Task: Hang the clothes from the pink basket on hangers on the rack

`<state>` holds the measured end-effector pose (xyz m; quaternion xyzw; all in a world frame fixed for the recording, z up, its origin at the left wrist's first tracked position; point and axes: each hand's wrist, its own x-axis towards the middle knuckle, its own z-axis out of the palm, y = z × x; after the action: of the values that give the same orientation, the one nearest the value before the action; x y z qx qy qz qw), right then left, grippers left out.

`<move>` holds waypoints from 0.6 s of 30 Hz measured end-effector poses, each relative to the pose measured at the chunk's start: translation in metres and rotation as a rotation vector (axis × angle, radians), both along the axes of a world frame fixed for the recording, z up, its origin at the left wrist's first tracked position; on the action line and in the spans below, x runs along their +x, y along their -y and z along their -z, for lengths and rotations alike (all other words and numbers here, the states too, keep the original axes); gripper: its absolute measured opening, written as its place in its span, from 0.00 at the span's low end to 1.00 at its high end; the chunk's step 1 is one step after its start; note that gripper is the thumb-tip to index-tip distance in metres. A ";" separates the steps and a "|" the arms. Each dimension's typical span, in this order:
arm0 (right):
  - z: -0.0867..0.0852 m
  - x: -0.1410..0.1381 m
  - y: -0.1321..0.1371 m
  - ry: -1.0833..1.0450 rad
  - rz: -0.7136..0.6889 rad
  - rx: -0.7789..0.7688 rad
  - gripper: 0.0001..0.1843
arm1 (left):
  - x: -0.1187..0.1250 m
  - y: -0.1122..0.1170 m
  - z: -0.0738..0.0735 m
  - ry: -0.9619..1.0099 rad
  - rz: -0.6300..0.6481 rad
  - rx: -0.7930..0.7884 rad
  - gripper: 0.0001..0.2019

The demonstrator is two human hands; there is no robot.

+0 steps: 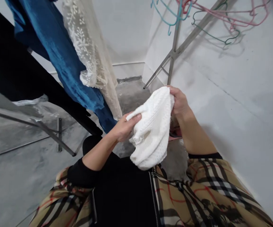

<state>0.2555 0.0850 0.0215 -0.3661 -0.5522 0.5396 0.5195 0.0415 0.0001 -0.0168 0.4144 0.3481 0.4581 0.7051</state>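
Note:
A white knitted garment [154, 129] hangs bunched between my two hands in front of my body; its exact kind is hard to make out. My left hand [126, 127] grips its left edge, thumb on top and fingers beneath. At its upper right corner, my right hand [179, 101] is closed on the cloth, with some fingers hidden behind it. The lower part droops freely in loose folds above my lap.
A cream lace garment [91, 53], blue trousers [56, 60] and black clothing [20, 66] hang at the left. Pink hangers [235, 14] and teal hangers [174, 22] are at the upper right, by a metal rack [173, 54]. A pinkish container [175, 138] shows partly behind the garment.

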 end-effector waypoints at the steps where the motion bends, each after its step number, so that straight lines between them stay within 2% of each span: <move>1: 0.009 -0.003 -0.003 -0.007 -0.007 -0.042 0.18 | -0.001 0.001 -0.006 0.083 -0.042 -0.061 0.22; 5: 0.049 -0.019 -0.006 0.079 -0.034 -0.144 0.16 | 0.000 -0.002 -0.033 0.269 -0.142 -0.220 0.15; 7: 0.068 -0.026 0.004 0.191 0.007 -0.104 0.19 | 0.001 -0.007 -0.041 0.305 -0.196 -0.315 0.10; 10: 0.091 -0.034 0.030 0.291 0.190 0.055 0.22 | 0.002 -0.014 -0.042 0.335 -0.306 -0.418 0.07; 12: 0.101 -0.036 0.051 0.304 0.257 0.144 0.19 | 0.001 -0.019 -0.039 0.347 -0.368 -0.419 0.05; 15: 0.109 -0.039 0.077 0.271 0.230 0.205 0.15 | 0.001 -0.023 -0.034 0.369 -0.421 -0.376 0.03; 18: 0.110 -0.046 0.088 0.290 0.205 0.289 0.16 | 0.002 -0.025 -0.036 0.373 -0.442 -0.351 0.02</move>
<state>0.2098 -0.0034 -0.0884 -0.4157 -0.6526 0.3410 0.5339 0.0432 0.0254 0.0191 0.1100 0.3681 0.6009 0.7009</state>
